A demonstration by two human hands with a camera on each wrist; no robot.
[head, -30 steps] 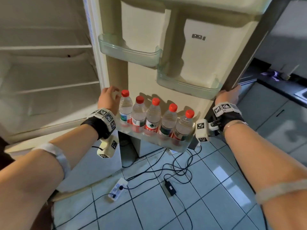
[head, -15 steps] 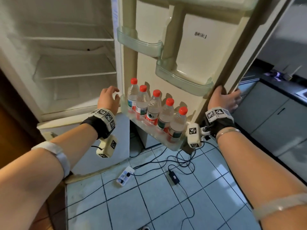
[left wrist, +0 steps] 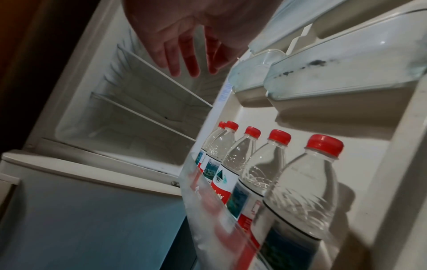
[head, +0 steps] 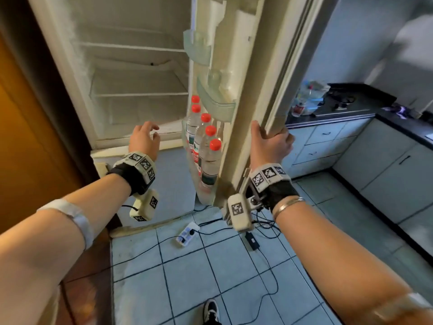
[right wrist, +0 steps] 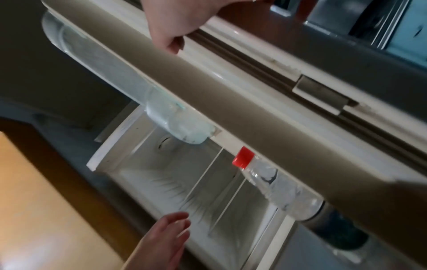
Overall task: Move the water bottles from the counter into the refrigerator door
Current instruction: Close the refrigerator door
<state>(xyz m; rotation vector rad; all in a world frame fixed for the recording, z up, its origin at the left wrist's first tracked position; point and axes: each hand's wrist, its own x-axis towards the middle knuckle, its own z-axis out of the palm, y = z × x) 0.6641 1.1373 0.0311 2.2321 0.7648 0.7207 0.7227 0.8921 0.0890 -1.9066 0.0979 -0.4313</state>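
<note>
Several clear water bottles (head: pixel 209 160) with red caps stand in a row in the lowest shelf (head: pixel 199 184) of the refrigerator door (head: pixel 255 90); the left wrist view shows the same bottles (left wrist: pixel 300 191) behind the clear shelf rail (left wrist: pixel 208 210). My right hand (head: pixel 269 141) grips the door's outer edge, thumb on the inner face and fingers wrapped round the outside; the right wrist view shows this right hand (right wrist: pixel 175 23) on the door edge (right wrist: pixel 231 95). My left hand (head: pixel 144 137) hovers with fingers spread in front of the fridge interior, holding nothing and touching nothing.
The fridge interior (head: pixel 138 73) has bare wire shelves. Two upper door bins (head: pixel 215 102) hold nothing. A power strip (head: pixel 187 233) and cables lie on the tiled floor. A dark counter (head: pixel 332 109) with a stove is at the right, a wooden panel (head: pixel 21 137) at the left.
The door has swung toward the fridge body under my right hand, so the bottles now line up nearly end-on. My left hand has come away from the bottles and hangs free.
</note>
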